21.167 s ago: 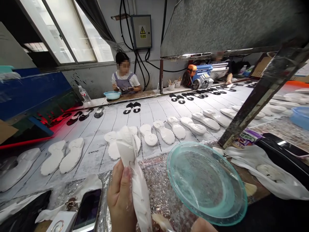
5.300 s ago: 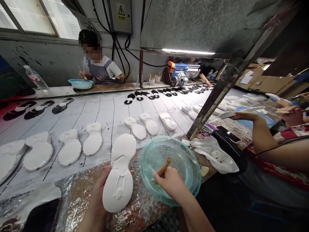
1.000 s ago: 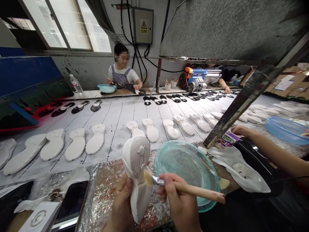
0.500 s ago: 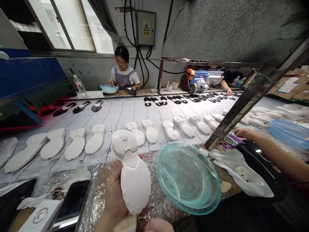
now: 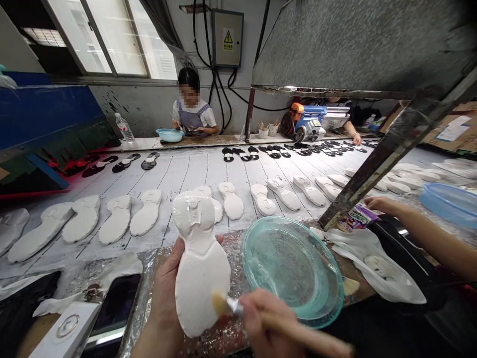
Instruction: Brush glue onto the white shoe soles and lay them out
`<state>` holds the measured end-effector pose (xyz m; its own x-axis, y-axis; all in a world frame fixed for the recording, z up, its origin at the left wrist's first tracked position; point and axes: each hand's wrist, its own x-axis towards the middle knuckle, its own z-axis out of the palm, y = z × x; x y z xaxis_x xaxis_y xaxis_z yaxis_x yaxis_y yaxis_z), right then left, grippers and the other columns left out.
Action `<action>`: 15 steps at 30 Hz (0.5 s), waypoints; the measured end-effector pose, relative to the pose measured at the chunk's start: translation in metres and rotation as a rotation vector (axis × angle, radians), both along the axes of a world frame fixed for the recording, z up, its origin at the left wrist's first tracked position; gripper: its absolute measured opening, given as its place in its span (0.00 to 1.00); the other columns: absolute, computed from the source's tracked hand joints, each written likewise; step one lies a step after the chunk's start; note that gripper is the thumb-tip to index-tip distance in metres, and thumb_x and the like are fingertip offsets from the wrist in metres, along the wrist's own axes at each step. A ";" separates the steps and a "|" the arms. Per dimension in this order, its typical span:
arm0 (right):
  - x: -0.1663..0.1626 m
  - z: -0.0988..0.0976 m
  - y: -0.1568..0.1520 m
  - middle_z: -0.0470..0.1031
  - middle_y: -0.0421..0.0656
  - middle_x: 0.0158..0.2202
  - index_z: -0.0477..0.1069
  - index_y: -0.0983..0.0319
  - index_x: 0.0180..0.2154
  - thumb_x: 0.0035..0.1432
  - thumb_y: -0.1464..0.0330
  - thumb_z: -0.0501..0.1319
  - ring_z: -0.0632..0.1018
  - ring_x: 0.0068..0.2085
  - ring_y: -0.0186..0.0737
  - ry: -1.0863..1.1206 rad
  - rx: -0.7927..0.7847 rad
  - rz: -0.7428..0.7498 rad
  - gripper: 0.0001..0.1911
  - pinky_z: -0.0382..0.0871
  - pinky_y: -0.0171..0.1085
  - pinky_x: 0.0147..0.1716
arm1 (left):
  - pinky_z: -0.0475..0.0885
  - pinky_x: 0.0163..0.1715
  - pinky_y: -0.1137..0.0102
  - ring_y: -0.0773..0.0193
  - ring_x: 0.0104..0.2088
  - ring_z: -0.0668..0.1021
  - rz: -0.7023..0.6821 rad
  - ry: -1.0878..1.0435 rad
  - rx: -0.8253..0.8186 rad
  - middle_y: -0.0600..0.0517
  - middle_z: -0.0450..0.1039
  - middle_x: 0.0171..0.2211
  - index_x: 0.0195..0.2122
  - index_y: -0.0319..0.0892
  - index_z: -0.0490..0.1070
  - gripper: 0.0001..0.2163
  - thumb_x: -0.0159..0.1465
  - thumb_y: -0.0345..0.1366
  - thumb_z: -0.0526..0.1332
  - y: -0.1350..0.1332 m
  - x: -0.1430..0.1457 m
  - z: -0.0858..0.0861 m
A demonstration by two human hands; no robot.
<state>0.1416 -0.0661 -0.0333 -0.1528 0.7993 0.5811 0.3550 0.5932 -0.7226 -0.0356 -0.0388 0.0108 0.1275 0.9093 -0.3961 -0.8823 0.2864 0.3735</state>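
Note:
A white shoe sole (image 5: 201, 271) is held up at an angle in my left hand (image 5: 166, 293), whose fingers wrap behind its edges. My right hand (image 5: 266, 320) grips the wooden handle of a brush (image 5: 223, 304). The pale bristles touch the lower right part of the sole's face, or lie just in front of it. Right of the sole, a translucent teal basin (image 5: 292, 271) holds a shallow layer of clear-looking liquid. Beyond my left hand, more white soles (image 5: 115, 219) lie in a row on the pale, dashed-line belt (image 5: 186, 171).
A phone (image 5: 114, 311) and a white box (image 5: 65, 330) lie at lower left. A slanted metal post (image 5: 372, 164) rises right of the basin. Another person's arm (image 5: 428, 231) reaches in at right. Across the belt, a person (image 5: 192, 107) sits near black shoe uppers (image 5: 274, 151).
My right hand has come up from the bottom edge, bringing the brush to the sole. The sole in my left hand has tilted a little and shifted slightly left.

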 end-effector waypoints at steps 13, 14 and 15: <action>0.021 0.026 0.018 0.70 0.38 0.17 0.74 0.62 0.28 0.63 0.65 0.57 0.71 0.19 0.32 0.289 -0.239 -0.058 0.14 0.66 0.28 0.18 | 0.74 0.39 0.64 0.52 0.38 0.81 -0.023 0.317 0.166 0.41 0.80 0.40 0.43 0.39 0.78 0.13 0.60 0.40 0.65 -0.017 0.022 0.011; 0.023 0.031 0.020 0.70 0.37 0.17 0.75 0.62 0.28 0.63 0.66 0.57 0.71 0.19 0.31 0.291 -0.214 -0.038 0.13 0.66 0.28 0.18 | 0.74 0.39 0.63 0.51 0.38 0.80 -0.036 0.323 0.158 0.40 0.80 0.40 0.42 0.38 0.79 0.13 0.60 0.40 0.65 -0.018 0.022 0.010; 0.023 0.034 0.022 0.70 0.38 0.18 0.75 0.62 0.28 0.63 0.67 0.57 0.71 0.19 0.31 0.269 -0.181 0.014 0.13 0.67 0.28 0.19 | 0.74 0.40 0.62 0.50 0.38 0.80 -0.049 0.320 0.150 0.39 0.80 0.41 0.42 0.38 0.79 0.13 0.60 0.41 0.65 -0.018 0.022 0.009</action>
<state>0.1647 -0.0443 0.0011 -0.0246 0.8924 0.4506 0.1301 0.4498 -0.8836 -0.0135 -0.0572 0.0195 0.0639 0.9562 -0.2858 -0.7005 0.2469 0.6695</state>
